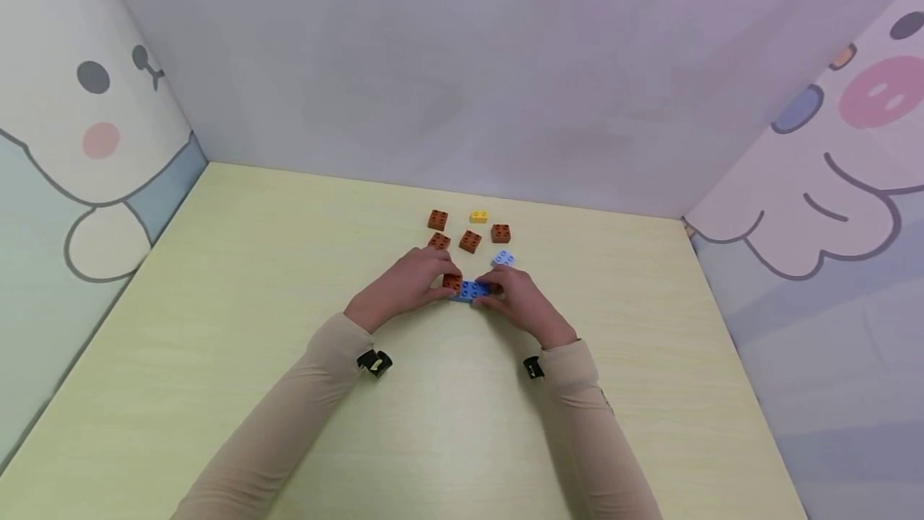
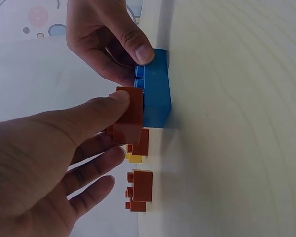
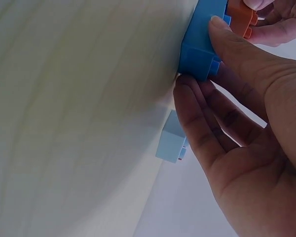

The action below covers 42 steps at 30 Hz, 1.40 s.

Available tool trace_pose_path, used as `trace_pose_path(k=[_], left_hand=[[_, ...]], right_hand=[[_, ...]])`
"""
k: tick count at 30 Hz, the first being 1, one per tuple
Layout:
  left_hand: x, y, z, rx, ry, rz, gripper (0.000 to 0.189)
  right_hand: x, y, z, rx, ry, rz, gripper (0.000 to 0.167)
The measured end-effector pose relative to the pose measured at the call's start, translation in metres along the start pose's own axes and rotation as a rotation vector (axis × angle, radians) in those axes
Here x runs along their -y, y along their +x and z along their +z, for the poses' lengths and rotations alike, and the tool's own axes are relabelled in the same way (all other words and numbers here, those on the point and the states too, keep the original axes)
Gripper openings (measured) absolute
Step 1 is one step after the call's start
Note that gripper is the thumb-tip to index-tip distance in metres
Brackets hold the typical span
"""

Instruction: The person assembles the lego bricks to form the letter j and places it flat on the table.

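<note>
In the head view, my left hand pinches a reddish-brown toy building brick between thumb and fingers. That brick stands over the left end of a longer blue building brick, against its studs; whether it is fully pressed down I cannot tell. My right hand grips the blue brick at its right end, thumb on the near side. Seen from the left wrist, the brown brick overhangs the end of the blue brick. In the right wrist view, fingers surround the blue brick's near end.
Beyond the hands lie several loose brown bricks, a small yellow brick and a light blue brick close to the right fingers. A plain wall rises behind the pale wooden table, with cartoon-printed walls at both sides.
</note>
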State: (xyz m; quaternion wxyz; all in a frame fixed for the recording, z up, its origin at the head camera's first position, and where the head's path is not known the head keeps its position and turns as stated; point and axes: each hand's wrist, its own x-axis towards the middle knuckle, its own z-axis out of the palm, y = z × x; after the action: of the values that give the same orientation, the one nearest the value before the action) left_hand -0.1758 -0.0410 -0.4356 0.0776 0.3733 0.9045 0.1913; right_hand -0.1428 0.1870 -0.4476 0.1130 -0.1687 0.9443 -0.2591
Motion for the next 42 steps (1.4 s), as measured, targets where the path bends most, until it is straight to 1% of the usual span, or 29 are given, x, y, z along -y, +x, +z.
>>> trace_pose_path(k=[6, 10, 15, 18, 21, 24, 27, 29, 33, 38, 42], left_hand=[[-0.001, 0.0, -0.002, -0.002, 0.014, -0.001, 0.032], [-0.002, 0.0, -0.002, 0.001, 0.033, -0.01, 0.032], [-0.004, -0.001, -0.001, 0.003, 0.034, -0.013, 0.031], [-0.004, -0.001, 0.0, 0.002, 0.042, -0.009, 0.031], [-0.002, 0.0, 0.002, -0.002, 0.051, -0.01, 0.031], [-0.001, 0.001, 0.003, 0.0, 0.047, -0.017, 0.031], [0.0, 0.0, 0.003, 0.0, 0.037, -0.017, 0.031], [-0.001, -0.001, 0.002, 0.003, 0.034, -0.016, 0.032], [-0.002, -0.002, 0.003, 0.004, 0.047, -0.008, 0.031], [-0.003, -0.001, 0.002, 0.004, 0.06, -0.01, 0.031], [-0.002, -0.002, 0.002, -0.004, 0.059, -0.011, 0.031]], right_hand=[[0.0, 0.0, -0.001, 0.001, -0.005, -0.002, 0.036], [0.001, 0.0, -0.001, 0.017, -0.019, -0.01, 0.037], [-0.001, -0.001, -0.003, 0.036, -0.038, -0.034, 0.038], [-0.005, -0.002, -0.006, 0.002, -0.024, -0.037, 0.035], [-0.01, -0.001, -0.012, -0.08, -0.016, -0.03, 0.033], [-0.015, 0.001, -0.019, -0.162, -0.03, 0.011, 0.033], [-0.021, 0.006, -0.025, -0.193, -0.058, 0.071, 0.036], [-0.025, 0.009, -0.026, -0.186, -0.074, 0.113, 0.039], [-0.032, 0.014, -0.026, -0.158, -0.083, 0.163, 0.041], [-0.036, 0.02, -0.025, -0.139, -0.052, 0.191, 0.039], [-0.037, 0.023, -0.023, -0.128, -0.052, 0.193, 0.038]])
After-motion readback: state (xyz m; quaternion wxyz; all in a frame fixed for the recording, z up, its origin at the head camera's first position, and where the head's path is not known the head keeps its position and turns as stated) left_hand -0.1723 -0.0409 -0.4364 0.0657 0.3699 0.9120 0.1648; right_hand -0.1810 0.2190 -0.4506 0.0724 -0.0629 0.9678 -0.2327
